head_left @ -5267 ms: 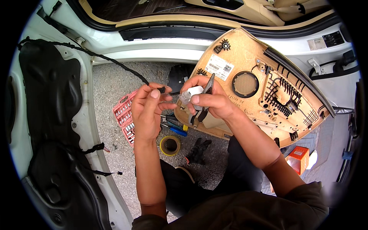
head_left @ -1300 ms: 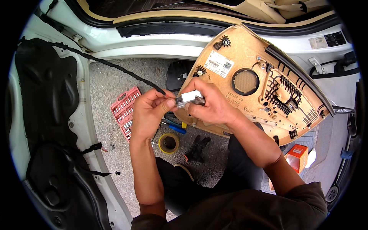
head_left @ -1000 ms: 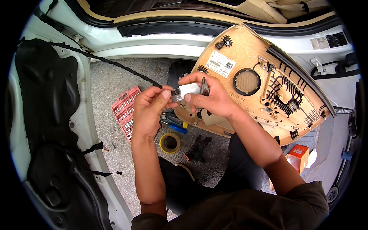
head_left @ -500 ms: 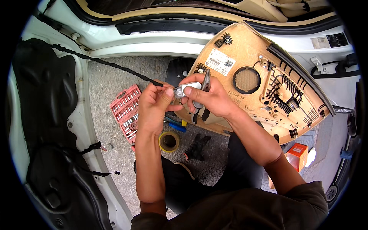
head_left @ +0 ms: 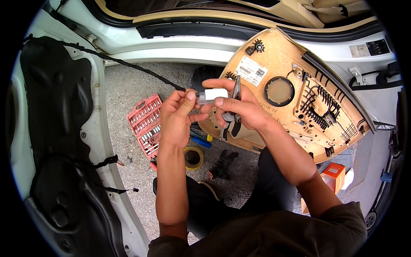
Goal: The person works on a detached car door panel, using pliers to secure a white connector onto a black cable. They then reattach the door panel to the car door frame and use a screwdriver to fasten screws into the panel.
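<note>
My left hand (head_left: 174, 115) pinches the end of a black taped wiring harness (head_left: 141, 70), which stretches over from the open car door. Its fingertips also meet the clear end of a small white light unit (head_left: 215, 94). That unit sits between the thumb and fingers of my right hand (head_left: 248, 110), white face up. A pair of pliers (head_left: 237, 91) is tucked in the same right hand, jaws pointing away from me and handles below the palm. Fingers cover the joint between harness and unit, so I cannot tell whether they are plugged together.
The removed tan door panel (head_left: 274, 115) leans at the right against the white car sill (head_left: 188, 53). On the ground lie a red socket set (head_left: 145, 124), a tape roll (head_left: 194, 158), a black glove (head_left: 223, 165) and an orange box (head_left: 333, 175). The white door (head_left: 96, 141) stands open at left.
The light unit has turned in my hands so its white face lies flatter and level. The pliers have tilted slightly with my right hand. The whole view has shifted a little.
</note>
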### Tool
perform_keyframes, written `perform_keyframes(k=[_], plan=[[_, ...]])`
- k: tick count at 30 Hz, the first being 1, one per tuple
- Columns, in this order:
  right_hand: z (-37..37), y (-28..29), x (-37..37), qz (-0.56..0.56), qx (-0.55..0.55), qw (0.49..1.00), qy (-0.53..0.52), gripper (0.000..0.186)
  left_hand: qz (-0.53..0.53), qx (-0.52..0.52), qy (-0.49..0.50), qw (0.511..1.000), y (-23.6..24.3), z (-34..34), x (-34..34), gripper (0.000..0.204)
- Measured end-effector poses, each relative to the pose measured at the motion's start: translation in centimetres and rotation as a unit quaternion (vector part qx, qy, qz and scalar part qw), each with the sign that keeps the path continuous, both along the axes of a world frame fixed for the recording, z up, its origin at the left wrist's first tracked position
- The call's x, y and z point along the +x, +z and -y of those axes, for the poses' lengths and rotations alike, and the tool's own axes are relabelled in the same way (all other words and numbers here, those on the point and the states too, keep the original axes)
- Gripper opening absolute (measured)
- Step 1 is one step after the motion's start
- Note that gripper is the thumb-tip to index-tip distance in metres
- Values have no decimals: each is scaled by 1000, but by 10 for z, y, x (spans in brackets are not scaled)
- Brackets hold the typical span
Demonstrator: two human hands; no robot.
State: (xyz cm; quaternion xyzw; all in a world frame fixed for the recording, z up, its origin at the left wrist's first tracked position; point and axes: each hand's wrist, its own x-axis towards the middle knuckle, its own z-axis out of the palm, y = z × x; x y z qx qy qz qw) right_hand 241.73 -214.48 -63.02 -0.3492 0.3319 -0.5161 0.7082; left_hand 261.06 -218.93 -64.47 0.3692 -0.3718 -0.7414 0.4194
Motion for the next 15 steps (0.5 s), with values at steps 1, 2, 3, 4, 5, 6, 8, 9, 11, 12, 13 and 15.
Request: perform_keyframes(k=[1, 2, 3, 4, 5, 6, 8, 9, 11, 12, 13, 15], plan=[[0, 0, 0, -1, -16, 1000, 9, 46, -17, 6, 10, 1000, -1, 1, 2, 19], [0, 1, 0, -2, -33, 999, 17, 50, -34, 12, 20, 999, -2, 2, 4, 19], [0, 1, -1, -4, -49, 998, 24, 54, -52, 18, 29, 998, -2, 2, 5, 19], [0, -1, 0, -10, -60, 998, 21, 54, -63, 18, 24, 998, -1, 2, 6, 20], [-1, -1, 2, -10, -56, 998, 20, 53, -63, 19, 23, 998, 0, 2, 7, 20], [-1, -1, 3, -10, -52, 998, 19, 53, -64, 20, 22, 998, 0, 2, 7, 20], [-3, -3, 3, -10, -55, 998, 15, 51, -60, 22, 20, 998, -1, 2, 8, 20], [-3, -4, 3, -9, -62, 998, 11, 50, -56, 24, 19, 998, 0, 2, 8, 20], [-4, -4, 3, -7, -64, 998, 5, 48, -49, 27, 20, 998, 1, 1, 7, 21], [-3, -4, 3, -4, -58, 998, 4, 47, -47, 29, 22, 998, 3, 0, 6, 21], [-4, -3, 3, -1, -52, 999, 2, 47, -44, 31, 24, 998, 4, 0, 5, 21], [-3, -2, 3, 10, -35, 999, -4, 46, -37, 28, 29, 999, 7, -1, 4, 21]])
